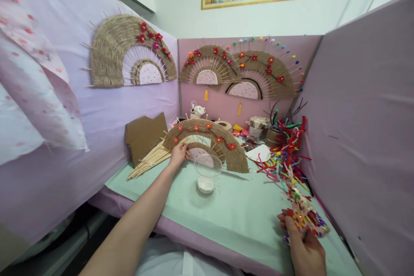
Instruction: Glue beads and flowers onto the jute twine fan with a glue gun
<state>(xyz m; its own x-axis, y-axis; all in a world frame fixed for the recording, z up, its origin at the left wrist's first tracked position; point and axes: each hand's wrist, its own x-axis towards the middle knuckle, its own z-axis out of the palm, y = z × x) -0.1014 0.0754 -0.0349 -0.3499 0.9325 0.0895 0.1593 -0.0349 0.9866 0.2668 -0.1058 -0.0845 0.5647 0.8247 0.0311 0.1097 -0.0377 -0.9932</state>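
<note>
My left hand [180, 155] reaches forward, its fingers closed on the inner left part of a twine-woven fan [237, 155]. Red flowers with yellow centres run along the fan's woven band, and thin sticks jut from its top edge. The fan leans tilted on the table. Just in front of it stands a clear plastic cup [207, 168] with small white beads in the bottom. Low on the right, my right hand [305, 243] is closed around a colourful flower-patterned glue gun [307, 217] with a small orange glow; my fingers partly hide it.
Bamboo sticks [150, 159] and brown cardboard [145, 136] lie at the left back. Bright pipe cleaners [287, 155] spill along the right, near a pot [273, 136]. Finished fans [110, 56] hang on the cloth-covered partitions. A pale green cloth [239, 211] covers the table.
</note>
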